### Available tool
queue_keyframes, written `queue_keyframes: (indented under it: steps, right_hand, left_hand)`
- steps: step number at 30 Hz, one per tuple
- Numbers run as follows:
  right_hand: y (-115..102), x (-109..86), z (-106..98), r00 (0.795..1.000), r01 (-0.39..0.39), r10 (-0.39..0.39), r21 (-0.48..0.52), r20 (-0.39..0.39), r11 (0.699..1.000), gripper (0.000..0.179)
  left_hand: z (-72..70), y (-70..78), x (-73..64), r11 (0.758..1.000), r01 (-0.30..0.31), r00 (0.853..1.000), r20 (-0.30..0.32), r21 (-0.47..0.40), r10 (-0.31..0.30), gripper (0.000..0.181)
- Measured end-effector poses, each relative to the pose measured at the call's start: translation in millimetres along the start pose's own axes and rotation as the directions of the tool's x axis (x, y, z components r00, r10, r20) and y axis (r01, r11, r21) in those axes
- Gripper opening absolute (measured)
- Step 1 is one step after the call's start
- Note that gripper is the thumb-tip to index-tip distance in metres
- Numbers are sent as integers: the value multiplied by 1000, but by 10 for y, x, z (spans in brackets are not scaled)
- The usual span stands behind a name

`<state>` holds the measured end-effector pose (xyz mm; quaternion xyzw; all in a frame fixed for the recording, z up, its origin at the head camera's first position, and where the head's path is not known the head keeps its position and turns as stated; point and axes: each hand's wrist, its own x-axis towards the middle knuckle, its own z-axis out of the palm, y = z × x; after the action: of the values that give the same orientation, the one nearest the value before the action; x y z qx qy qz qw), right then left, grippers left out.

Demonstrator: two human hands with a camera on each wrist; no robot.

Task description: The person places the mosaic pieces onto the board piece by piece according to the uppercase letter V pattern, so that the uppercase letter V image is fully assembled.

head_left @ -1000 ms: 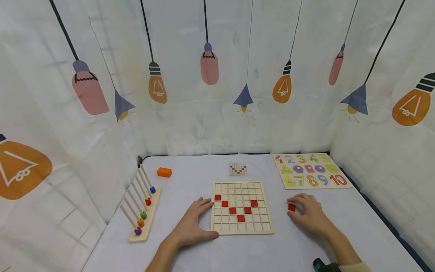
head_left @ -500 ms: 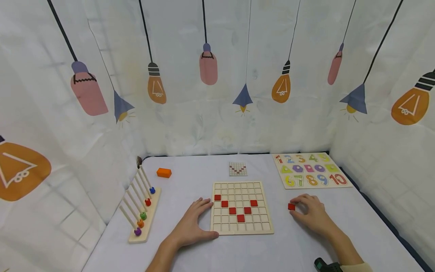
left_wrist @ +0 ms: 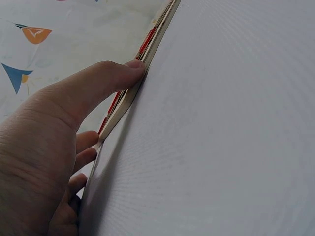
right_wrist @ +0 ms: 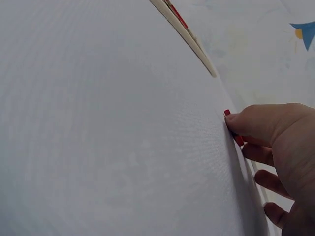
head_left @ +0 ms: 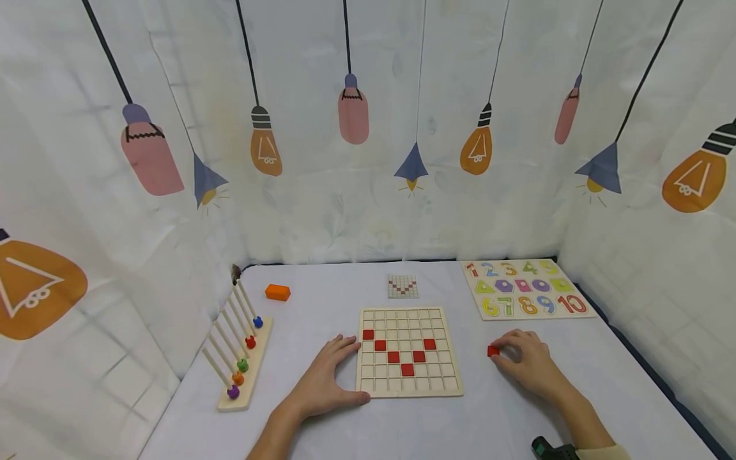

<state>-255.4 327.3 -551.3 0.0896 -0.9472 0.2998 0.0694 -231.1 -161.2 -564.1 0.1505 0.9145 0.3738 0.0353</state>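
A pale wooden grid board (head_left: 397, 386) lies mid-table, with several red square tiles (head_left: 407, 370) in its cells forming a lopsided V. My left hand (head_left: 330, 377) rests at the board's left side. Its fingertips touch the left edge and its thumb presses at the near left corner; the left wrist view shows the thumb (left_wrist: 106, 78) on the board's rim (left_wrist: 129, 102). To the board's right, my right hand (head_left: 526, 361) pinches another red tile (head_left: 492, 351) between thumb and index finger, close over the cloth. The right wrist view shows that tile (right_wrist: 238, 139) partly hidden by the thumb.
A small card (head_left: 403, 286) with a printed V pattern lies behind the board. At back right is a number-and-shape puzzle board (head_left: 537, 289). A peg stand (head_left: 244, 391) with coloured pieces stands left, near an orange block (head_left: 278, 292). White printed curtains (head_left: 356, 211) surround the table.
The pinched red tile has turned slightly in my right fingertips, and the right hand has shifted a little. My left hand and the board stay in place.
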Motion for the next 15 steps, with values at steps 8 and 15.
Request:
queue_keyframes:
  steps: [8,15]
  right_hand:
    - [14,7,-5,1000,-10,10,12,3,1000,23]
    - [-18,78,-56,999,-33,32,34,30,999,23]
  left_hand:
    - [1,14,-4,1000,-1,1000,-3,5,1,109]
    - [3,4,2,1000,-4,1000,-1,13,4,110]
